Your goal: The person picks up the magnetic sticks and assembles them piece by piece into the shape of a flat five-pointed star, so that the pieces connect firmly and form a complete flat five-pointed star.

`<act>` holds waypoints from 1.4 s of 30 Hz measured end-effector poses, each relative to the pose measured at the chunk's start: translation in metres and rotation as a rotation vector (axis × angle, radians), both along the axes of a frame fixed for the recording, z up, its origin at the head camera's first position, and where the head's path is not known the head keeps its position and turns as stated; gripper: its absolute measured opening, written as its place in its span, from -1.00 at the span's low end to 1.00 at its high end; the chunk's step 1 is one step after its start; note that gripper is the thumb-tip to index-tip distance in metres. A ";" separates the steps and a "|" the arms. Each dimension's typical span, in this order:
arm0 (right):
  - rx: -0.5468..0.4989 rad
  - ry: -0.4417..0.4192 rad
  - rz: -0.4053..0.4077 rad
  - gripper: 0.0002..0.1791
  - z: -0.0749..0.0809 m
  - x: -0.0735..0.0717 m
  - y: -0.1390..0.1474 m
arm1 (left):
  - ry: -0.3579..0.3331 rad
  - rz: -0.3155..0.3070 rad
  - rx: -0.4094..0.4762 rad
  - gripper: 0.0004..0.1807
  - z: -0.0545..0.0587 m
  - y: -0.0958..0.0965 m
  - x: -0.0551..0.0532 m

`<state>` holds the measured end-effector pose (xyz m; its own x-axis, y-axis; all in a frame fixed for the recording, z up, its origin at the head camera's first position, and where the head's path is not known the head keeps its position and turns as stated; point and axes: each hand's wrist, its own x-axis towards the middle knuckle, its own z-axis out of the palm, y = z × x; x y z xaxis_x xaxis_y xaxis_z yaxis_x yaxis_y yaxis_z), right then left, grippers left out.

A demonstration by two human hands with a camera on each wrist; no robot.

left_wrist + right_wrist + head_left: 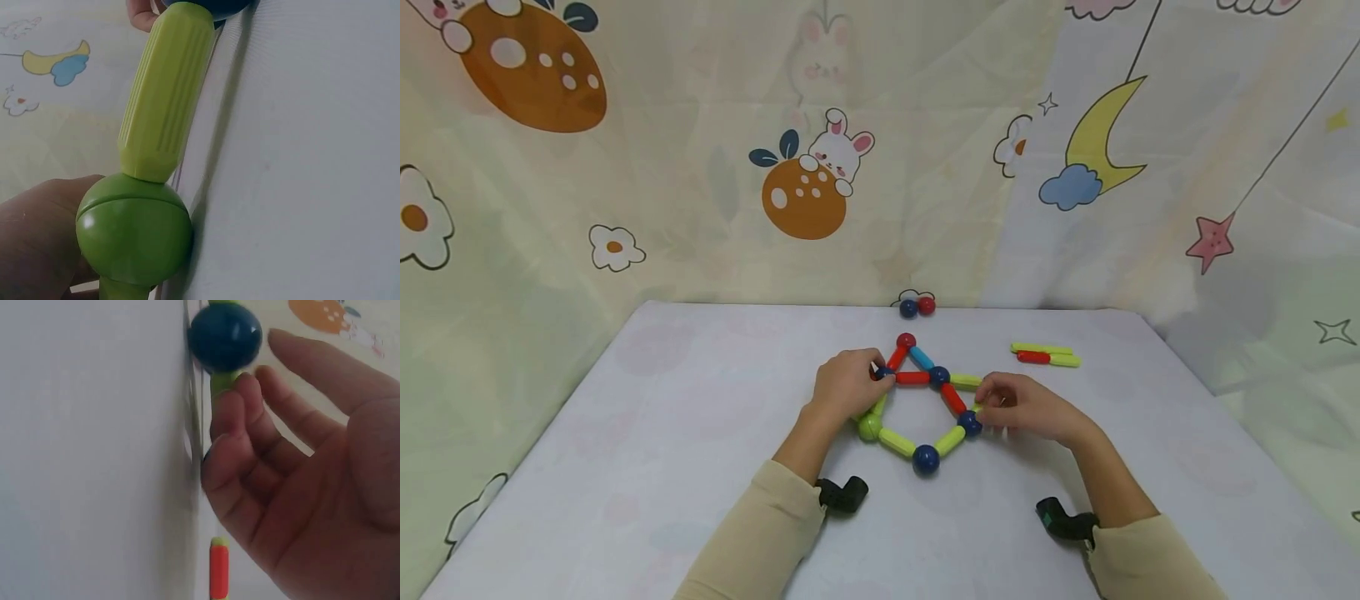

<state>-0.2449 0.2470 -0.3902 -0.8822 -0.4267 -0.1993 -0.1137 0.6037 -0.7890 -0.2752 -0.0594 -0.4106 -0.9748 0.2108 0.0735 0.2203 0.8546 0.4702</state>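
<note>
I see the left hand (848, 385) pinching the left blue ball (883, 372); the right hand (1032, 407), half-curled (any hold, I can't tell), lies just right of the right blue ball (970, 424).

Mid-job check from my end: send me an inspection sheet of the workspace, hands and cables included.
Surface: white tabletop, pieces resting on it.
Job's things: ball-and-rod frame with red, blue and green balls, partly hidden by the hands.
Clutter: loose rods at far right; spare blue ball and spare red ball at the back edge.
Left hand: pinches the frame's left blue ball.
Right hand: beside the frame's right blue ball; grip unclear.
Cables: thin dark line below the right wrist camera, cable or strap, cannot tell.
Surroundings: patterned cloth behind the table.
</note>
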 end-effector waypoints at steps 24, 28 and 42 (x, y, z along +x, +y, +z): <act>0.109 0.078 -0.037 -0.70 -0.005 0.002 -0.006 | -0.154 -0.110 0.169 -0.75 0.003 -0.019 -0.006; 0.090 0.100 -0.135 -0.71 -0.008 -0.002 -0.007 | -0.201 -0.136 0.237 -0.81 0.005 -0.026 -0.007; -0.022 0.074 -0.306 -0.57 -0.018 -0.004 -0.019 | -0.395 -0.277 0.244 -0.87 0.024 -0.040 -0.003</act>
